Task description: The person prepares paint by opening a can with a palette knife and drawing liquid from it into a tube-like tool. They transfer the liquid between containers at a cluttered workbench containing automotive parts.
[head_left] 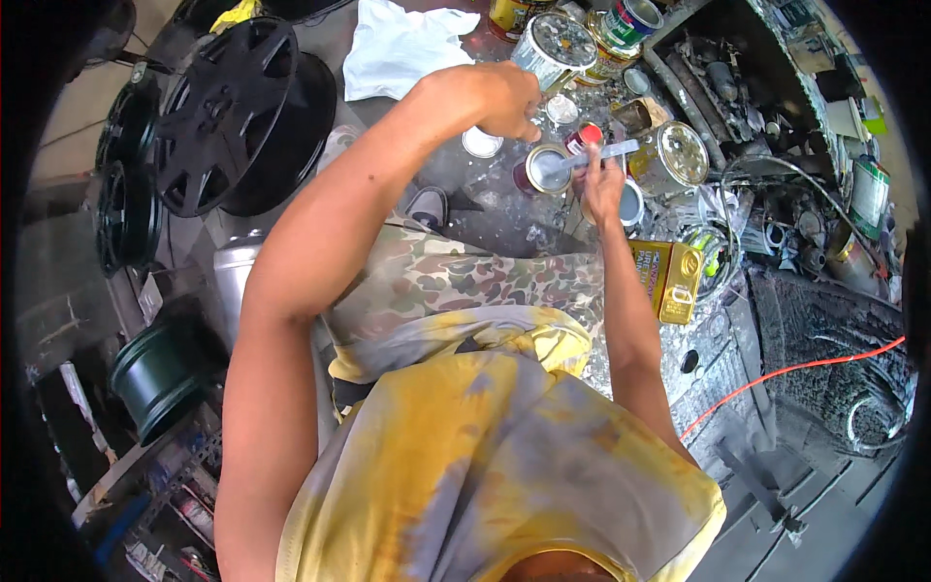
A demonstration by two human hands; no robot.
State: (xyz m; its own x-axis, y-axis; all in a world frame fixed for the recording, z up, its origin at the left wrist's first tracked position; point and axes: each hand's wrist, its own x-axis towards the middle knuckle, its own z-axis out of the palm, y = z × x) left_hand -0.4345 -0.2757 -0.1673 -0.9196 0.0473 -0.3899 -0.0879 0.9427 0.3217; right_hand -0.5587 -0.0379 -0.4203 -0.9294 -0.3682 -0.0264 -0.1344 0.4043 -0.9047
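Cluttered workshop (495, 209), right hand (603, 186) holding stick (621, 148) (grey), left hand (502, 101) near tin (524, 178)

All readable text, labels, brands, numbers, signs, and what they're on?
Printed wording isn't copied out here, only where it stands:
Gold rectangular tin: large lettering, partly legible.
Green-and-white can, far right: too small to read.
Green-banded can, top: too small and blurred.

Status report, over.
Right hand: holding flat grey stick at open round metal paint can. Left hand: near round silver can, grip unclear. Small red can by right hand.
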